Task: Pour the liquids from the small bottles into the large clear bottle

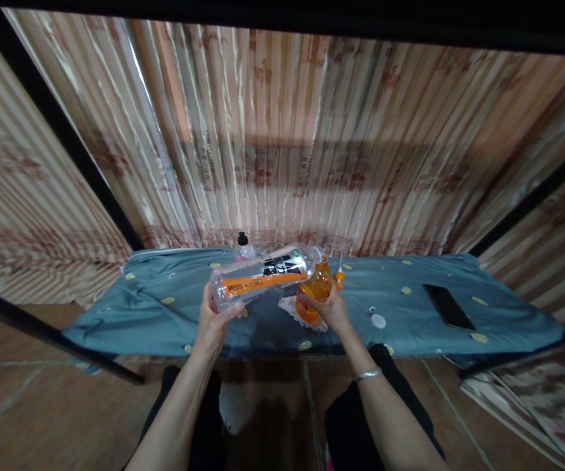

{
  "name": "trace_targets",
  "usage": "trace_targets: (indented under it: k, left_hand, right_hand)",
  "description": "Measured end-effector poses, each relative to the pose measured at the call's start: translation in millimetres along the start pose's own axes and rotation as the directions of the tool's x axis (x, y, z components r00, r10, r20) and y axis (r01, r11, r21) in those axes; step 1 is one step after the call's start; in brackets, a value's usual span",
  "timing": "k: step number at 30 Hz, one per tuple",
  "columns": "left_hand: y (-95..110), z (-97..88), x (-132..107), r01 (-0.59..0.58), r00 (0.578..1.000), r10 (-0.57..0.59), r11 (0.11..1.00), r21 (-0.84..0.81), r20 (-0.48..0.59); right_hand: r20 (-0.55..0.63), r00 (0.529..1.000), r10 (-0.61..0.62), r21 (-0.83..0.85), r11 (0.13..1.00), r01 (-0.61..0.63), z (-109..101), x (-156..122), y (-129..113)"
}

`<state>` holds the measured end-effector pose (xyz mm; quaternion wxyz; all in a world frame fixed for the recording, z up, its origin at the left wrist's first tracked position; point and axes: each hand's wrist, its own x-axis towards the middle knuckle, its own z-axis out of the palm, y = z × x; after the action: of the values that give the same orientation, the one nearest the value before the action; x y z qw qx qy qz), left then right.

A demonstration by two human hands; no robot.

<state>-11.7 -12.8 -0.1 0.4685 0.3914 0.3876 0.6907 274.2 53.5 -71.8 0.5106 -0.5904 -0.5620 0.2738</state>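
My left hand [213,319] grips the base of a large clear plastic bottle [262,275] with an orange and black label. The bottle lies tipped almost flat, its open mouth over a smaller bottle of orange liquid [315,291]. My right hand [331,311] is wrapped round that smaller bottle, which stands on a white cloth [289,305] on the blue-grey bedsheet [164,307]. A white cap [378,320] lies loose on the sheet to the right of my right hand.
A small bottle with a black cap [243,247] stands behind the large one. An orange-tipped thin object [340,275] is upright beside the orange bottle. A black phone [448,306] lies at the right. Striped curtains and black bed-frame bars surround the bed.
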Motion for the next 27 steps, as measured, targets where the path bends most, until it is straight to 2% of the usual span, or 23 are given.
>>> trace_targets:
  k: [20, 27]
  left_hand:
    - [-2.7, -0.7, 1.3, -0.008, 1.0, 0.008, 1.0, -0.009, 0.009]
    - [1.9, 6.5, -1.2, -0.008, 0.999, 0.008, 1.0, -0.025, -0.034]
  right_hand:
    - [0.015, 1.0, 0.002, 0.012, 1.0, -0.002, -2.1, 0.6, -2.5]
    - [0.017, 1.0, -0.001, 0.014, 1.0, 0.0, -1.8, -0.5, -1.1]
